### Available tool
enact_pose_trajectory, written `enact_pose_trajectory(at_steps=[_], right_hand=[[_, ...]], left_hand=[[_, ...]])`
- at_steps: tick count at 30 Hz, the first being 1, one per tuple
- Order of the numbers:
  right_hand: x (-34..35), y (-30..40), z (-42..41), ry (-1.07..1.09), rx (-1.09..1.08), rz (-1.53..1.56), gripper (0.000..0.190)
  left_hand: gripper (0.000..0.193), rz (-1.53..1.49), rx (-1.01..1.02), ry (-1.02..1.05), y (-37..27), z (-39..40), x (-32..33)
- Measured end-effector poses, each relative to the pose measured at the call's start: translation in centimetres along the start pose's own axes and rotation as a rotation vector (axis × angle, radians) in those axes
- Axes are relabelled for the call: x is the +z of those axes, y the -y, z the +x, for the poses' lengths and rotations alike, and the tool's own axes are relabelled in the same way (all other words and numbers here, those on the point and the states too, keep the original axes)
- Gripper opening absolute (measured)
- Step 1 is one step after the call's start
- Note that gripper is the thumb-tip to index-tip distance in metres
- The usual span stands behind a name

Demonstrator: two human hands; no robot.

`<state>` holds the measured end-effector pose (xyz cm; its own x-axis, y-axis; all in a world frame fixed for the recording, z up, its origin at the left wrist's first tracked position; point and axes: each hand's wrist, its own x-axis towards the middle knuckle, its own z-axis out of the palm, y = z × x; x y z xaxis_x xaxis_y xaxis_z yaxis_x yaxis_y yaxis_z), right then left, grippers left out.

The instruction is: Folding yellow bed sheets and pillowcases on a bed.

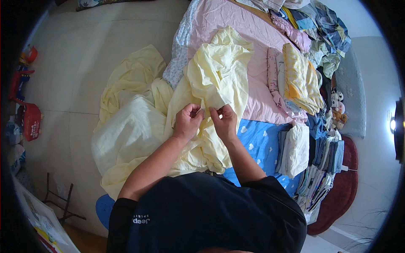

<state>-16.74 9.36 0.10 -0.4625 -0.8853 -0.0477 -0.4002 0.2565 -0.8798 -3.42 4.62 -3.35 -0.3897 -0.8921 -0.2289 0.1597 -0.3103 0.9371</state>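
A large pale yellow cloth (218, 69), possibly a bed sheet or cover, lies crumpled before me. It spreads over the bed and hangs down to my left above the tiled floor. My left hand (189, 120) pinches the fabric between thumb and fingertips. Close beside it, my right hand (225, 120) grips another bit of the same cloth. A narrow gap parts the two hands, with a fold of fabric between them. Beneath the cloth, the bed bears a pink sheet (256, 109) and a blue cover (262, 139) with white hearts.
To my right stand a folded yellow-checked cloth (300, 79), folded white fabric (295, 150) and stacked folded clothes (316, 183). Heaped garments (329, 28) lie at the far right, near small plush toys (338, 107). A red plastic container (31, 121) sits across the floor (85, 76) at left.
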Motion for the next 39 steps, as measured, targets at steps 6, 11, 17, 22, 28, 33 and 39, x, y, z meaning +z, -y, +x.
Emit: enact_pose_trajectory(at_steps=[6,11,17,22,28,33,39], right_hand=[[0.7,-2.6,0.6,0.058,0.102,0.217,0.018],[0.0,-1.5,0.3,0.160,0.175,0.172,0.019],[0.4,-2.1,0.2,0.045,-0.054,0.126,0.015],[-0.1,0.5,0.0,0.103,-0.304,-0.282,0.017],[-0.3,1.0,0.1,0.046,-0.358,-0.282,0.019],[0.1,0.7,0.2,-0.020,-0.500,-0.321,0.020],[-0.2,0.5,0.5,0.007,-0.513,-0.335,0.021]], left_hand=[[0.012,0.090,0.036,0.008,0.1,0.0,-0.3],[0.015,0.098,0.046,0.001,0.4,-0.1,-0.4],[0.016,0.058,0.011,-0.002,0.0,-0.3,-0.2],[0.015,0.017,-0.035,-0.018,-0.6,-0.4,-0.2],[0.015,0.031,-0.007,0.009,-0.8,-0.6,0.0],[0.016,0.040,-0.023,0.016,-0.6,-0.6,0.0],[0.015,-0.134,-0.016,0.098,-0.5,-0.5,-0.4]])
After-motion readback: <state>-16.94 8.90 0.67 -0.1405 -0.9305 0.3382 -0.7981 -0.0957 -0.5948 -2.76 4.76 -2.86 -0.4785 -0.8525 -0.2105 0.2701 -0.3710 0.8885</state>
